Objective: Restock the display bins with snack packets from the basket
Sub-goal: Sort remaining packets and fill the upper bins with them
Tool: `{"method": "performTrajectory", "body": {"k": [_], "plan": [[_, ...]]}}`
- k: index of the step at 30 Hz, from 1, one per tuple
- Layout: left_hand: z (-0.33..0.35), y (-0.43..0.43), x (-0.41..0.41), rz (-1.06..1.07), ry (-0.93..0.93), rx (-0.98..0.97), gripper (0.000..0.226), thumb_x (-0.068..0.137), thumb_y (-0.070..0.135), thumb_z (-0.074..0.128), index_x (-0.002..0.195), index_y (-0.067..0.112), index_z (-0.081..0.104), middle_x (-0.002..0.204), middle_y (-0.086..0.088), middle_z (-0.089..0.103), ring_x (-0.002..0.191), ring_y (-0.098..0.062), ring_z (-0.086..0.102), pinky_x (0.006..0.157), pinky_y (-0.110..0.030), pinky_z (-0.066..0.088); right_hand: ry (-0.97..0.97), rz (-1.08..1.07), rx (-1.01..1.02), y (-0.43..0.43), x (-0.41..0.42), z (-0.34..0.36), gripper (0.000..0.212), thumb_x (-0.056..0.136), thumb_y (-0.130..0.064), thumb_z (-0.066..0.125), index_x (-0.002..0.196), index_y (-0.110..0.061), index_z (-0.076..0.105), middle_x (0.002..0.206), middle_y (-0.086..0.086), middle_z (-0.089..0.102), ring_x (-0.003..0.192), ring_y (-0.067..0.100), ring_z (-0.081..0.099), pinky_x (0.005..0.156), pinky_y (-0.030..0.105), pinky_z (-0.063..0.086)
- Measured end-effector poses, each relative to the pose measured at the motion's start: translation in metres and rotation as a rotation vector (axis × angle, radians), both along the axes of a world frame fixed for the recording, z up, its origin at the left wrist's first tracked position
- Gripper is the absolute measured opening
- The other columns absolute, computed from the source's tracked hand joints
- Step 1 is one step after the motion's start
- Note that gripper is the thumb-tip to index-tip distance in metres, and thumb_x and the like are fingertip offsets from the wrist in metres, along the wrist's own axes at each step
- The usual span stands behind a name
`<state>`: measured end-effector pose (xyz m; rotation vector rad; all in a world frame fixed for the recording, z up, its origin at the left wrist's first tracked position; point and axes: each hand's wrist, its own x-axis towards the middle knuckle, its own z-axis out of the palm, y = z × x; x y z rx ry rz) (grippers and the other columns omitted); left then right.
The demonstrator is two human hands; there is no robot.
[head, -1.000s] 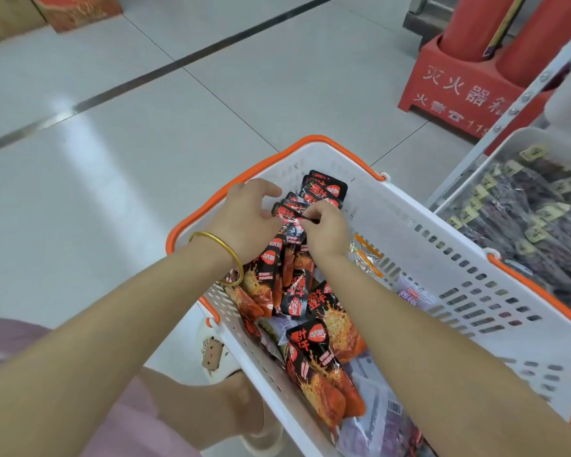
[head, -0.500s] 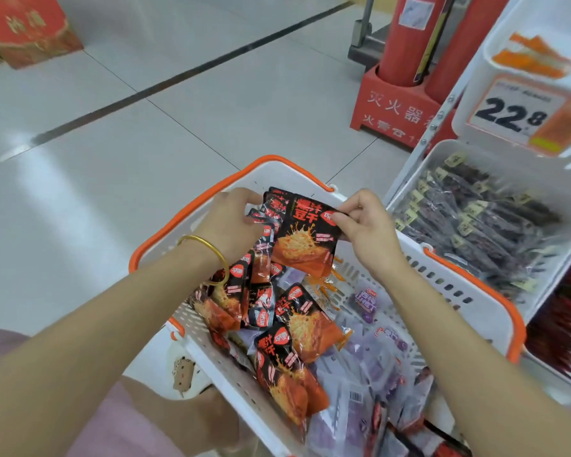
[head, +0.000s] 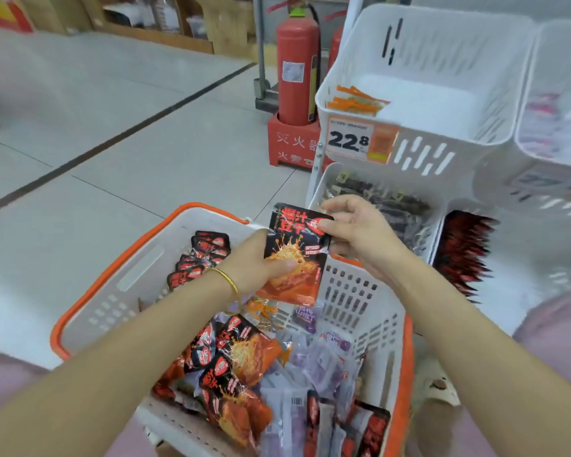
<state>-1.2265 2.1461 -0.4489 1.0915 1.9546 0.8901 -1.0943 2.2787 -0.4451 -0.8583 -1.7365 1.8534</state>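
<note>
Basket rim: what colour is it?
The basket rim is orange, clearest in the head view.

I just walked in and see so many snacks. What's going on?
A person is restocking snacks. Both hands hold one black and orange snack packet above the white basket: the left hand grips its lower part, the right hand pinches its top corner. Many more packets lie in the basket. The top display bin to the right holds only a few orange packets.
</note>
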Motion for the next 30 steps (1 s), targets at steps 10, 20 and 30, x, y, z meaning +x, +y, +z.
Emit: {"method": "performTrajectory", "body": {"k": [10, 20, 30], "plan": [[-0.013, 0.091, 0.108, -0.183, -0.025, 0.125, 0.044, 0.086, 0.014, 0.065, 0.122, 0.015, 0.040, 0.110, 0.000, 0.058, 0.097, -0.012, 0.056, 0.076, -0.021, 0.044, -0.204, -0.025, -0.007, 0.046, 0.129, 0.011, 0.017, 0.085, 0.001, 0.063, 0.091, -0.015, 0.061, 0.077, 0.002, 0.068, 0.066, 0.013, 0.067, 0.055, 0.028, 0.058], [-0.041, 0.168, 0.186, -0.321, 0.088, 0.074, 0.056, 0.087, 0.012, 0.064, 0.135, 0.007, 0.037, 0.138, -0.011, 0.042, 0.126, -0.022, 0.043, 0.106, -0.033, 0.036, -0.435, -0.689, 0.349, 0.094, 0.262, -0.022, 0.017, 0.080, 0.007, 0.064, 0.091, -0.006, 0.066, 0.069, -0.001, 0.058, 0.059, 0.009, 0.053, 0.050, 0.009, 0.039], [-0.068, 0.158, 0.207, -0.357, 0.110, -0.003, 0.051, 0.087, 0.006, 0.060, 0.134, 0.007, 0.041, 0.136, -0.012, 0.044, 0.123, -0.023, 0.045, 0.097, -0.024, 0.036, -0.682, -0.637, -0.011, 0.103, 0.291, -0.121, 0.024, 0.078, 0.016, 0.059, 0.076, -0.005, 0.068, 0.067, -0.004, 0.056, 0.075, 0.022, 0.054, 0.061, 0.021, 0.044]]}}
